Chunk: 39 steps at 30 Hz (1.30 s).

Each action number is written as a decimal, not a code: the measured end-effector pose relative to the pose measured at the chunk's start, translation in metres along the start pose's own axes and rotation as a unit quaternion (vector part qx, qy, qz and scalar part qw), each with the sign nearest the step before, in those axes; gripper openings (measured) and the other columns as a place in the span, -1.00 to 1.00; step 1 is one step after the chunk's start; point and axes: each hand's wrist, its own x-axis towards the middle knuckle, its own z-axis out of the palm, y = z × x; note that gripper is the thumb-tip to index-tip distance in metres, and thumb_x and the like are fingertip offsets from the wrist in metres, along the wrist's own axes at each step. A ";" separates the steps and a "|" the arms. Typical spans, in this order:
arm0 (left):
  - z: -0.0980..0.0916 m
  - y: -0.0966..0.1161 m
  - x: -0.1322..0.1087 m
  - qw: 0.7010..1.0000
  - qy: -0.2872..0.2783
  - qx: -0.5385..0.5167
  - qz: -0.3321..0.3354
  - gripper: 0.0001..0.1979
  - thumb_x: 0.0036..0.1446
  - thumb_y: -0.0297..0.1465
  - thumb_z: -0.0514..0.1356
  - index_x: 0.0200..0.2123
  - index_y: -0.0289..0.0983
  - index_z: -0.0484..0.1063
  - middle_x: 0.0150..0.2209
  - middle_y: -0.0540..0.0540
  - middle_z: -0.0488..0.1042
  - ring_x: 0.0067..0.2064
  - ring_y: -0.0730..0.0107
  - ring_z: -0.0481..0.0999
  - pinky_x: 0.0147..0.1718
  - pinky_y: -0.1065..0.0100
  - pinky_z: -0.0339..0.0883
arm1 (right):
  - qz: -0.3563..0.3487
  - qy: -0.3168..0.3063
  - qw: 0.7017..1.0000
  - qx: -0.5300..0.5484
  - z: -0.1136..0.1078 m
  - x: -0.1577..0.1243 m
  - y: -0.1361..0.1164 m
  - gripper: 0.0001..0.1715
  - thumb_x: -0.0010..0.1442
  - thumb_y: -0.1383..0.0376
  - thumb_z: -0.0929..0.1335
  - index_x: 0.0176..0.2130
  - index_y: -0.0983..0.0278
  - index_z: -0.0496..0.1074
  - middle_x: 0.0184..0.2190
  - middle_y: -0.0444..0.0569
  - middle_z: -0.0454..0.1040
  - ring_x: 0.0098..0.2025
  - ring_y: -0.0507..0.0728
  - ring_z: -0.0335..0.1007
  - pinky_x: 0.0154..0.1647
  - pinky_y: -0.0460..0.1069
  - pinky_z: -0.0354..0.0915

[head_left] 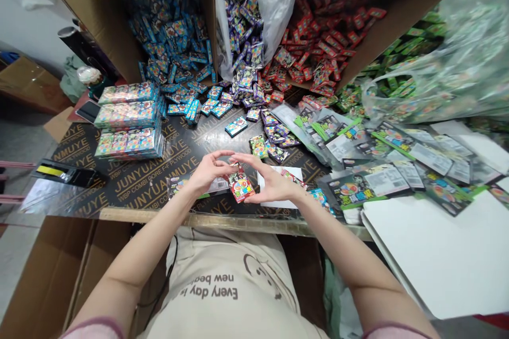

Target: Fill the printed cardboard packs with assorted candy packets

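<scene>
1. Red packet (pixel 241 185): above the front edge of the desk (pixel 191 145), between both hands, printed face up.
2. Right hand (pixel 274 183): thumb at the packet's lower corner, fingers arching to its upper end; appears to grip it.
3. Left hand (pixel 209 174): fingers curled beside the packet's upper end; cannot tell whether they pinch it.
4. Done, by judgement: clear-wrapped bundles (pixel 125 143) stand stacked in rows at left, apparently finished.
5. In progress: one packet in hand; white paper (pixel 274 198) lies just beside it.
6. Left, by judgement: most of the stock. Blue boxes (pixel 170 42), purple boxes (pixel 248 18), red boxes (pixel 330 45) and green boxes (pixel 421 37) lie loose in large heaps, some spilled forward.
7. Printed pouches (pixel 350 190) overlap at right; contents, if any, not clear.
</scene>
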 end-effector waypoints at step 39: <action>-0.049 -0.033 -0.034 0.886 -0.004 0.414 0.211 0.11 -0.20 -0.32 0.43 0.34 -0.16 -0.14 0.05 -0.18 0.39 0.06 0.07 0.39 0.08 0.06 0.24 | 0.065 0.028 0.962 -0.262 0.039 -0.018 0.027 0.15 0.18 -0.19 0.18 0.37 0.23 -0.57 0.41 0.13 -0.27 0.43 0.32 -0.59 0.33 0.36 -0.44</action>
